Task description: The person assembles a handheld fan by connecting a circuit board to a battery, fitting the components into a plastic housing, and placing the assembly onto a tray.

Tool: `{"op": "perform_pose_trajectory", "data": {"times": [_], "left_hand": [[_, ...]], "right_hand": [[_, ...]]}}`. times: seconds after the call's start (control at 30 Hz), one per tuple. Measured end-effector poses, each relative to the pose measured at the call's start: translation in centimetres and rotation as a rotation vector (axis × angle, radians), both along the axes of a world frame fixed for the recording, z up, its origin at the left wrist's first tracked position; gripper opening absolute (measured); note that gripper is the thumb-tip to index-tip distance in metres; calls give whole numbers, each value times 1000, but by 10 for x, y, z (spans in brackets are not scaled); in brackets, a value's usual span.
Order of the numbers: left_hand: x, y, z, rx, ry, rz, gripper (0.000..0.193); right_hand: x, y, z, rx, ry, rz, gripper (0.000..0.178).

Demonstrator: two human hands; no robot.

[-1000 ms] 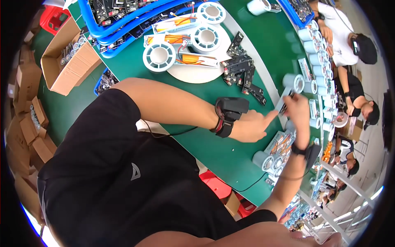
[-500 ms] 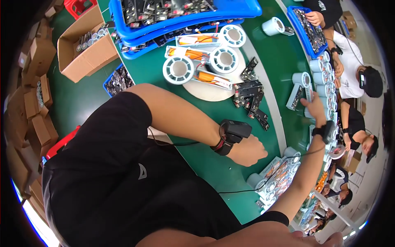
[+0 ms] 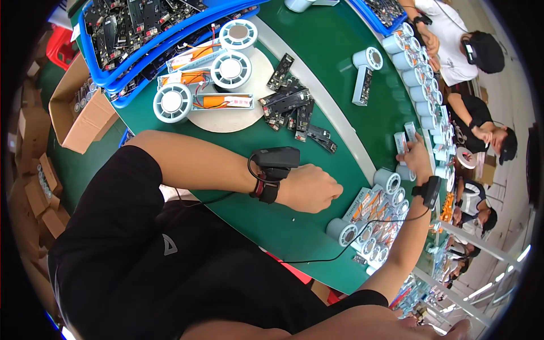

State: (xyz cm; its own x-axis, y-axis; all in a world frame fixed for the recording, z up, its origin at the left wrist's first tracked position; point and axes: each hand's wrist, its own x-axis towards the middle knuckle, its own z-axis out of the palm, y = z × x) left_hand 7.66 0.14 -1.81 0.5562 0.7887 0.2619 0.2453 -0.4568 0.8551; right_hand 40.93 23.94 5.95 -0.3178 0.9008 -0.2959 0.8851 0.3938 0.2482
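Busy factory floor with workers seated along the far side of a long green desk (image 3: 249, 226), which is divided lengthwise by a pale rail (image 3: 327, 97). Beyond that rail, toward the desk's right end, the person's right hand (image 3: 418, 160) reaches to a pale blue casing (image 3: 402, 141). Its thumb and fingers are partly parted and bent at the casing's lower end; how firmly they grip cannot be told.

Short of the rail, over the middle of the desk, the left hand (image 3: 310, 188) is curled into a loose fist, knuckles up; its palm is hidden, so whether anything lies inside cannot be seen.

By the desk's left end, blue trays (image 3: 116, 85) of circuit boards are stacked beside a round white board (image 3: 221, 122), which carries three fan units (image 3: 173, 103) with orange batteries. Loose black circuit boards (image 3: 289, 99) are heaped between it and the rail. Near the right end sits a cluster of assembled units (image 3: 342, 231). Pale blue cylinders (image 3: 416, 76) line the far edge, before the co-workers (image 3: 450, 39). Off the left end, an open cardboard box (image 3: 90, 127) holds more round parts.
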Motion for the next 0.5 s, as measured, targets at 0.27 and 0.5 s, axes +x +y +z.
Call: {"op": "perform_pose_trajectory", "data": {"times": [0.27, 0.5], "left_hand": [[0, 6, -2, 387, 226, 106, 17], [-12, 20, -5, 631, 441, 409, 37]], "right_hand": [[-33, 34, 12, -338, 189, -482, 32], [-66, -38, 17, 154, 254, 210, 30]]}}
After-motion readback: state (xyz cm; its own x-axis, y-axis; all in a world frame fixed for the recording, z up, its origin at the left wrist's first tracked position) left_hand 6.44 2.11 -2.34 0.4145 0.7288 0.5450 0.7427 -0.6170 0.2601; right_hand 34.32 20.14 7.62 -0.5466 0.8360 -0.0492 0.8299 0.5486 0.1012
